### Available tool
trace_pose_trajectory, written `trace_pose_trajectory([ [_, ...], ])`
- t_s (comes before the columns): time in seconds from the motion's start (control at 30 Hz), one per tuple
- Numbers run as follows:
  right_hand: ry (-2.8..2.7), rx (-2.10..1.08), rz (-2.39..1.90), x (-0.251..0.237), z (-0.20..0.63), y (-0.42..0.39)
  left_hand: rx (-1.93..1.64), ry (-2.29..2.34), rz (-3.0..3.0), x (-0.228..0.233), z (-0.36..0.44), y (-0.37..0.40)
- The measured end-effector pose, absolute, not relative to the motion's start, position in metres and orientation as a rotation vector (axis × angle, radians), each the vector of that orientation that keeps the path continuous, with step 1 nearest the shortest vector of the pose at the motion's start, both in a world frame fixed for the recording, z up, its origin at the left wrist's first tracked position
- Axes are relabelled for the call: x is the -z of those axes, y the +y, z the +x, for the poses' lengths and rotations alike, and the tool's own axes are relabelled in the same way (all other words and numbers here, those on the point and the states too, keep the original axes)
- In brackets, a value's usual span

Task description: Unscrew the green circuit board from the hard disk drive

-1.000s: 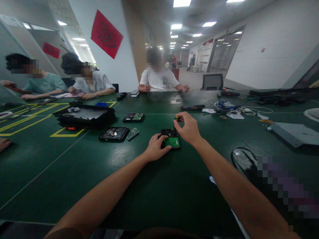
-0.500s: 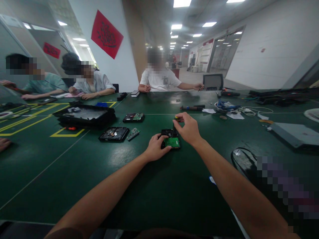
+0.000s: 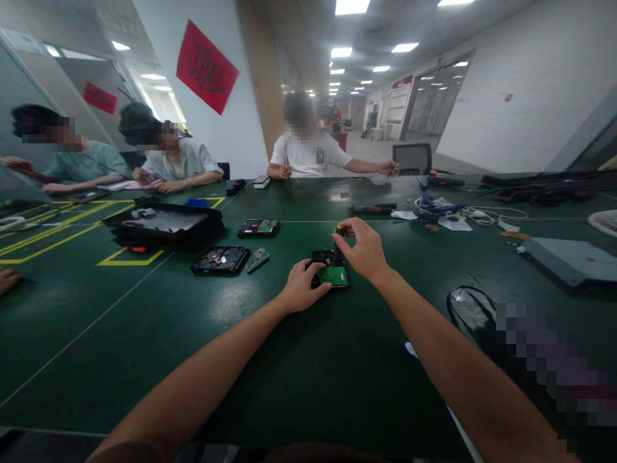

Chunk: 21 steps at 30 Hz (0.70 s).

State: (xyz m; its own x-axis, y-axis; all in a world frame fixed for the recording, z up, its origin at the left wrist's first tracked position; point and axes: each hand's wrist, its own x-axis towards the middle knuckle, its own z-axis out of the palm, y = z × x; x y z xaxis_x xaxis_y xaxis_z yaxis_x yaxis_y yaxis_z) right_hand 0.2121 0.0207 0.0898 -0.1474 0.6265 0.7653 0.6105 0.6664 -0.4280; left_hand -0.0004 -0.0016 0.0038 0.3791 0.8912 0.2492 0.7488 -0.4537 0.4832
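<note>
While the left hand [image 3: 303,287] is steadying the hard drive [image 3: 326,260] on the table [image 3: 308,360], its grip clasping the left end, the right hand [image 3: 365,248] is pinching a yellow-and-black screwdriver [image 3: 339,230] above it, shaft pointing down. The step in hand is apparently screw work, and the next move is probably calling for a still drive and upright shaft. The drive is showing a black casing and green circuit board [image 3: 337,276] nearest the wearer.

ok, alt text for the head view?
Right hand points a screwdriver down at a hard drive with a green circuit board; left hand rests on it. Two more drives and a loose board lie to the left on a green table.
</note>
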Motion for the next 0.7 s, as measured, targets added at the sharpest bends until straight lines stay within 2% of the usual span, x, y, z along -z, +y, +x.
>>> trace_pose_trajectory([
  [0.5,-1.842,0.052,-0.945,-0.0930,0.2115,0.0183,-0.689,1.428,2.356,-0.0039,-0.0017,-0.0011],
  [0.7,-1.796,-0.009,-0.989,-0.0892,0.2113,0.0213,-0.679,1.426,2.349,-0.0043,-0.0022,-0.0011],
])
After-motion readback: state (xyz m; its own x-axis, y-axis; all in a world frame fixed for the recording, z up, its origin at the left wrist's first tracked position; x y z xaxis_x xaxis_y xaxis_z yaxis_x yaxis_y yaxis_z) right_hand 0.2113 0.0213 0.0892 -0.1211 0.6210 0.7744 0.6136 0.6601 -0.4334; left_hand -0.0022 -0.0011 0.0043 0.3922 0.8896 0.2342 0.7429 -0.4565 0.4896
